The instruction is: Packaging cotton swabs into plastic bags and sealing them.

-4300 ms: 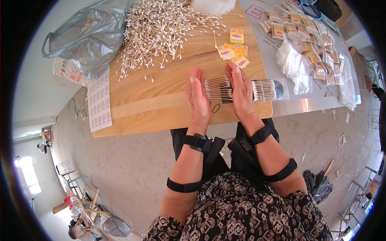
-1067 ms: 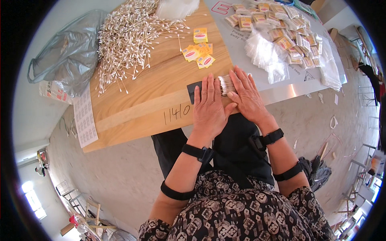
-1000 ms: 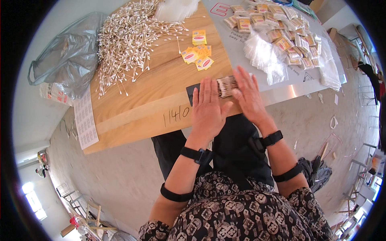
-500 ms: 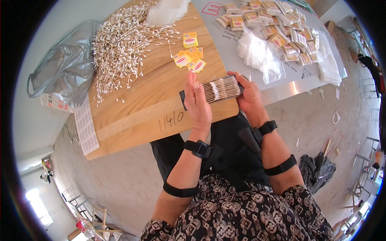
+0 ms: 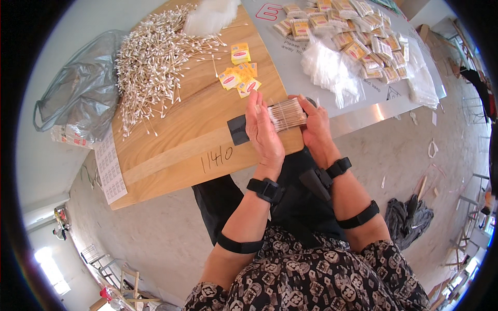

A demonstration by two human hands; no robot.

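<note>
Between my hands, at the table's near right corner, a row of cotton swabs (image 5: 287,114) lies packed side by side on a dark flat tray (image 5: 238,129). My left hand (image 5: 264,129) is held flat, its fingers straight and together, the palm side against the left end of the row. At the other end my right hand (image 5: 317,125) grips the swabs, thumb and fingers bent around them; part of the tray is hidden there. Just beyond my left fingertips are loose yellow cards (image 5: 238,76) and a small stack of yellow cards (image 5: 240,53).
A large heap of loose cotton swabs (image 5: 150,65) covers the wooden table's (image 5: 171,150) far left, beside a grey plastic bag (image 5: 83,85). Clear plastic bags (image 5: 329,67) and many filled swab packets (image 5: 358,49) lie on the grey surface at right. A printed sheet (image 5: 110,168) hangs at the left edge.
The swabs are squeezed into a shorter, tighter row. My left hand has slid right along the tray, baring more of its left end; my right hand is slightly further left.
</note>
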